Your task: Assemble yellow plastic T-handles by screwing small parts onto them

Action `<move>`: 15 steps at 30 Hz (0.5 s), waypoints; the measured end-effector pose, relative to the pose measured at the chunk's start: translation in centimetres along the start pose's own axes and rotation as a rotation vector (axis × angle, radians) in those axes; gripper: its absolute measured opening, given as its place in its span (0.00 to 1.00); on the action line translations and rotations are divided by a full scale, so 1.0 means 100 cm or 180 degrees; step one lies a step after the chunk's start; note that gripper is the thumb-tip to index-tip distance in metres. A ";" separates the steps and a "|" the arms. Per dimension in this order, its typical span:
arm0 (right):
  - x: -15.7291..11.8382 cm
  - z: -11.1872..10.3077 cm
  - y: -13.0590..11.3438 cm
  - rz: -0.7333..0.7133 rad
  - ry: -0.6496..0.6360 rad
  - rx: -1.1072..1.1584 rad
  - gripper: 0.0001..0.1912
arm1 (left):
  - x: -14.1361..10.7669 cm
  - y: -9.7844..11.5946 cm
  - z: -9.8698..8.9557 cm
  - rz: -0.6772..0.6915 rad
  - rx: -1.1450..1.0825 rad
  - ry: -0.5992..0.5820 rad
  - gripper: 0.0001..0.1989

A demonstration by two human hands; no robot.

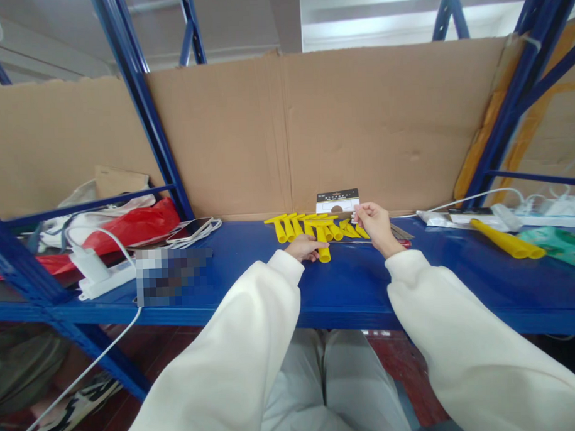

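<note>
In my left hand is a yellow T-shaped piece, its hollow round stem pointing toward me and its crossbar at the far end. My right hand is raised beside the crossbar's right end, thumb and fingers pinched together. Something small and pale shows at those fingertips, too small to name. Several more yellow T-shaped pieces lie in a row behind my left hand. Smaller yellow pieces lie between my two hands. Behind the row, a black-and-white printed card leans against the cardboard.
A blue shelf is backed by tall cardboard. On the left are a red bag, a white power strip and cables. Yellow tapered pieces and a green bag lie right. A person's shoe shows lower left.
</note>
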State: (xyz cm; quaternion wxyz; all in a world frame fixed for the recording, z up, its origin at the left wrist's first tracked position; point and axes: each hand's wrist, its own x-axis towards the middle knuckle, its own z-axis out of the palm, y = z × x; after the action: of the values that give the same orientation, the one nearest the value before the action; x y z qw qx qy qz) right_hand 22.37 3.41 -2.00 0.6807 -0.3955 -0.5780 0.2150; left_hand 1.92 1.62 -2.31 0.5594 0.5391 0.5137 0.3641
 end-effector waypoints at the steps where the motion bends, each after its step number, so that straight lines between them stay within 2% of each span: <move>1: 0.000 0.000 0.000 -0.0001 0.0001 -0.0009 0.26 | 0.000 0.000 0.000 0.0013 -0.0010 -0.0021 0.11; 5: 0.000 -0.001 0.000 0.0010 0.0016 -0.0010 0.27 | -0.005 0.004 0.002 0.0161 -0.0097 -0.0082 0.13; 8: 0.000 -0.001 -0.001 0.0006 0.0009 0.0040 0.27 | -0.009 0.009 0.001 0.0443 -0.0334 -0.0012 0.12; 11: 0.000 -0.002 -0.002 -0.0007 0.0037 0.0062 0.27 | -0.010 0.014 -0.004 0.0658 -0.0631 0.0187 0.10; 15: 0.001 -0.006 0.000 -0.0030 0.0077 0.0083 0.26 | -0.005 0.018 -0.013 0.0678 -0.1048 0.0669 0.07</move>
State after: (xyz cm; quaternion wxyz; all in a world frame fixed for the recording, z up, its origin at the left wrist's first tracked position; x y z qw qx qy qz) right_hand 22.92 3.28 -1.92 0.6937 -0.3863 -0.5687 0.2145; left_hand 0.81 1.68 -0.27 0.5416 0.4508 0.4430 0.5542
